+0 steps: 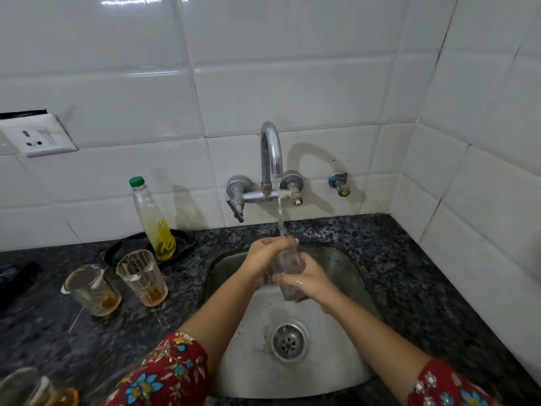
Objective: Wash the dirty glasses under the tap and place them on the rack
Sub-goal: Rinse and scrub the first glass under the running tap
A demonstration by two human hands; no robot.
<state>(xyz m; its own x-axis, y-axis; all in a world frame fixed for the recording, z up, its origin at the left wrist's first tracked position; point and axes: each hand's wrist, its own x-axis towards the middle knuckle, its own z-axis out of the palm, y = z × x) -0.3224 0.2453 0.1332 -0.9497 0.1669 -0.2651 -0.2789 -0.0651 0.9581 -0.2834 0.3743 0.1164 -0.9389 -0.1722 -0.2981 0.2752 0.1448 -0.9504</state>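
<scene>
Now rinsing: a clear glass (288, 263) held in both hands under the running tap (271, 153).

The right hand (310, 284) wraps its fingers round the glass's lower half, while the left hand (268, 249) curls over the rim where the thin stream of water lands. The glass is above the rounded steel sink (248, 361) and its perforated drain (289, 342). On the speckled dark granite counter (409, 273) to the left stand a streaked tumbler (142, 276) and a second tumbler (93, 288) — both with brown dregs — just in front of a slim plastic bottle (153, 221) of yellow liquid with a green cap, set on a black tray (184, 243). Glossy white tiles (292, 83) back the curved chrome spout.
</scene>
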